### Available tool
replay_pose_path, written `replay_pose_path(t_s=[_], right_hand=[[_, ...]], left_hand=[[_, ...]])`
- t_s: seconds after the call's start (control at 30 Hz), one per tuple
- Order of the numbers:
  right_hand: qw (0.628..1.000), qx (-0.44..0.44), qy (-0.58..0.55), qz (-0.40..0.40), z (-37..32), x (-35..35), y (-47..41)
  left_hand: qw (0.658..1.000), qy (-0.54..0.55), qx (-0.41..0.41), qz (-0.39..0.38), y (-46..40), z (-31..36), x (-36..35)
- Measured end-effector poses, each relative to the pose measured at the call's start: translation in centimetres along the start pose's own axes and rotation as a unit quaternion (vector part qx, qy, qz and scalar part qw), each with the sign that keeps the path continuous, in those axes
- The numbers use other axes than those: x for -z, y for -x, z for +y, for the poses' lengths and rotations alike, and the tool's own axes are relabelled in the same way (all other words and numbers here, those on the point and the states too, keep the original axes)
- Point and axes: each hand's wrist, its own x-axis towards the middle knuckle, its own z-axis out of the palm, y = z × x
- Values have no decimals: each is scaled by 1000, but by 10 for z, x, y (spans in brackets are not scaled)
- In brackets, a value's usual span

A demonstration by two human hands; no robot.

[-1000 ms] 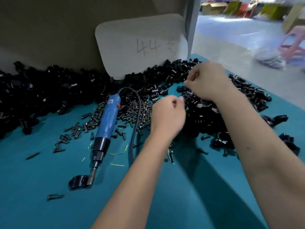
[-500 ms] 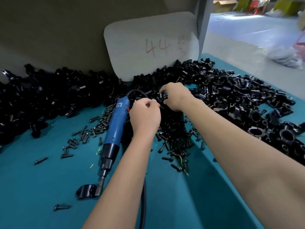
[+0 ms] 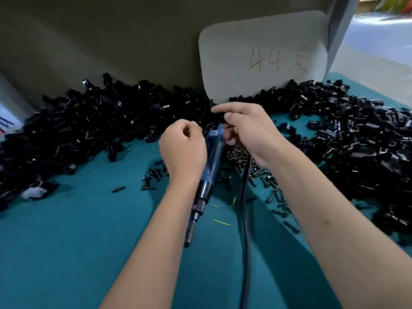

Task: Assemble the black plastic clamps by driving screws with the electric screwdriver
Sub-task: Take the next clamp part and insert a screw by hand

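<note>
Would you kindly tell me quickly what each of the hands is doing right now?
Left hand: fingers curled; whether it holds anything cannot be told.
Right hand: pinches a black clamp piece.

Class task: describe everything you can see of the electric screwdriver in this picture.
The screwdriver has a blue plastic-looking body that narrows into a black stepped collar and a thin dark bit, tip pointing toward the viewer. It lies lengthwise on the teal table, neither hand gripping it; the left hand hides part of the body and the right hand its far end. A black cable runs alongside it toward the viewer. Loose screws lie beside it.
</note>
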Motion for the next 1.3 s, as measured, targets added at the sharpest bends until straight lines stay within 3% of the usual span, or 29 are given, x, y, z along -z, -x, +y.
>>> replay_pose_path(t_s=[0.07,0.13,0.27,0.4,0.6,0.77,0.9,0.97,1.03,1.1,1.3], right_hand=[[998,-16,-60,-33,-3,-26,3],[998,-2,-38,-49,-1,-47,3],[996,32,65,-44,7,-74,-1],[998,14,53,-9,15,-79,-5],[997,30,-69,-4,15,-69,-4],[983,48,-176,-9,10,-56,1],[982,-4,-186,-20,7,-47,3],[988,-13,-150,-28,9,-43,3],[992,-10,-120,-35,11,-42,4],[993,0,-108,-42,12,-42,5],[994,39,-56,-90,18,-42,5]], left_hand=[[990,-136,3,32,-21,-28,22],[964,-264,14,31,-44,-54,43],[918,-379,-25,-112,-79,-81,64],[921,-367,-98,-85,-85,-77,64],[936,-317,-76,-130,-61,-75,53],[949,-292,-82,-89,-48,-71,51],[975,-222,-19,-23,-45,-59,58],[997,-58,44,0,-40,-54,63],[970,199,136,-38,-28,-48,68],[924,330,180,-68,-14,-48,71],[935,329,109,-80,8,-55,72]])
